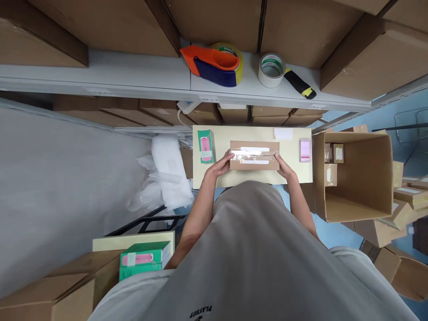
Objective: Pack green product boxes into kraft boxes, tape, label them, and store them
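Observation:
A brown cardboard box (pixel 254 165) with clear tape along its middle seam and white labels is held level over the pale yellow table (pixel 294 174). My left hand (pixel 222 164) grips its left end, thumb on top. At the opposite end, my right hand (pixel 284 168) grips the box with the thumb near the tape. The undersides of both hands' fingers are partly hidden. On the table to the left lies a green box (pixel 206 147) with a pink picture. A phone with a lit pinkish screen (pixel 305 150) lies to the right, and a white paper slip (pixel 283 133) lies behind.
Above the table, a grey shelf (pixel 133 71) bears an orange-and-blue tape dispenser (pixel 214 66), a white tape roll (pixel 271 70) and a black-yellow utility knife (pixel 300 83). A large open carton (pixel 361 178) with small boxes stands right. White wrapping (pixel 170 169) and green boxes (pixel 143 258) are left.

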Action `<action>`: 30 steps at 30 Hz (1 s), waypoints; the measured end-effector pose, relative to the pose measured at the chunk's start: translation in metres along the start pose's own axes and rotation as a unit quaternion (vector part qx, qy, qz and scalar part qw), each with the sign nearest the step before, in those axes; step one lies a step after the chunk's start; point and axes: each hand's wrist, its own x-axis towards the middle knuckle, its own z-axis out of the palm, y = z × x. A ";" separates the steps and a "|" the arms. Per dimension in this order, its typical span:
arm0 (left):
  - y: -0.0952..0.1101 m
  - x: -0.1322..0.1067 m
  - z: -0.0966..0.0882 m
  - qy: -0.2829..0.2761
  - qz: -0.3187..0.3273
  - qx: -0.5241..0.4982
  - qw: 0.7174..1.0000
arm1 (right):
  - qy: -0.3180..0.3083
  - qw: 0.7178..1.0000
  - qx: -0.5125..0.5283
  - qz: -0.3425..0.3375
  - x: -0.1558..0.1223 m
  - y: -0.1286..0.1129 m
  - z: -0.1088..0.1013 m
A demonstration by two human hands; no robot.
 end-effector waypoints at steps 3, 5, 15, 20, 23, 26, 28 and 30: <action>-0.002 0.000 0.001 0.003 -0.003 -0.024 1.000 | -0.034 0.999 -0.003 -0.019 0.002 0.002 -0.003; -0.003 0.001 0.004 0.008 0.005 -0.036 0.999 | -0.037 0.999 -0.016 -0.022 0.006 0.004 -0.006; 0.005 -0.004 0.016 0.007 -0.009 -0.038 0.999 | -0.051 0.998 -0.040 0.001 0.019 -0.002 -0.008; -0.003 -0.019 0.013 -0.026 -0.013 -0.051 0.998 | -0.049 0.998 -0.044 -0.017 0.014 0.002 -0.011; -0.010 -0.022 0.013 0.004 0.001 -0.060 0.998 | -0.047 0.998 -0.048 -0.006 0.014 0.008 -0.011; -0.014 -0.019 0.013 0.037 0.013 -0.064 0.997 | -0.044 0.998 -0.050 0.016 0.016 0.011 -0.009; -0.013 -0.015 0.012 0.037 0.006 -0.064 0.997 | -0.057 0.997 -0.048 0.027 0.019 0.008 -0.008; -0.009 -0.011 0.011 0.031 -0.003 -0.061 0.998 | -0.073 0.996 -0.047 0.035 0.021 0.002 -0.007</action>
